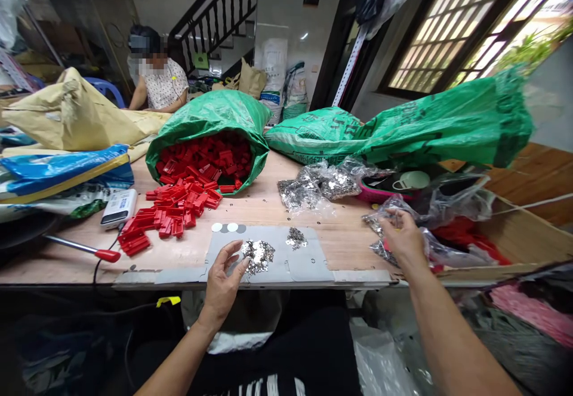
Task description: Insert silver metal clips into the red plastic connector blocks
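My left hand (224, 279) is open at the table's front edge, thumb and fingers curved apart. Its fingertips come right up to a pile of small shiny metal pieces (258, 257) on a grey mat (273, 235). A smaller heap of metal pieces (296, 238) lies to the right on the same mat. Off to the right, my right hand (406, 238) is closed on a clear plastic bag (384, 212) of small metal parts. The bag's plastic rises around the fingers, and the fingertips are partly hidden.
Red plastic parts (165, 217) spill from a green sack (210, 115). More bagged metal parts (331, 181) lie mid-table. A cardboard box (523, 229) stands right, a white device (119, 208) and red-tipped lever (107, 255) left. Another person (163, 85) sits behind.
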A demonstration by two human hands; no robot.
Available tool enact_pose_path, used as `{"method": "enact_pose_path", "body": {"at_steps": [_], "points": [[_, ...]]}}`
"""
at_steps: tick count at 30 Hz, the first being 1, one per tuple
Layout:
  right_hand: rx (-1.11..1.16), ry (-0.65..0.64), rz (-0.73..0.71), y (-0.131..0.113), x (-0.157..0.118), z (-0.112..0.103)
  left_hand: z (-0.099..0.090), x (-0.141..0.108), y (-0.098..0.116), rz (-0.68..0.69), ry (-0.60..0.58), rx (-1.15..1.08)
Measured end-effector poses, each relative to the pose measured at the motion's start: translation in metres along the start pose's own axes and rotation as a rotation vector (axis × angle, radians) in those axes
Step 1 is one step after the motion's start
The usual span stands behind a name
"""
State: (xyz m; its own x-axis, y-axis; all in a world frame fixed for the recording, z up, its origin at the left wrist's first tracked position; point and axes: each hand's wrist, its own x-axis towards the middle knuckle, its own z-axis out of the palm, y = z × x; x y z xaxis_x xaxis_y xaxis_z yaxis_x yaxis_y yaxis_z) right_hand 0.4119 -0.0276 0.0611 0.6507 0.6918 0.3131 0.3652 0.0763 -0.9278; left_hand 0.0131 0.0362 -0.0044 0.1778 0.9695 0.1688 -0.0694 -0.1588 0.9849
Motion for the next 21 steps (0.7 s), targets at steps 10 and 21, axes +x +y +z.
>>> {"method": "enact_pose_path", "body": {"at_steps": [10,21], "points": [[-0.625,-0.562,-0.170,0.007,-0.050,0.124,-0.010,0.010,-0.030,0.117,0.022,0.257],[-0.591,-0.761,-0.144,-0.008,-0.057,0.134,-0.012,0.009,-0.032,0.149,0.008,0.276]]}}
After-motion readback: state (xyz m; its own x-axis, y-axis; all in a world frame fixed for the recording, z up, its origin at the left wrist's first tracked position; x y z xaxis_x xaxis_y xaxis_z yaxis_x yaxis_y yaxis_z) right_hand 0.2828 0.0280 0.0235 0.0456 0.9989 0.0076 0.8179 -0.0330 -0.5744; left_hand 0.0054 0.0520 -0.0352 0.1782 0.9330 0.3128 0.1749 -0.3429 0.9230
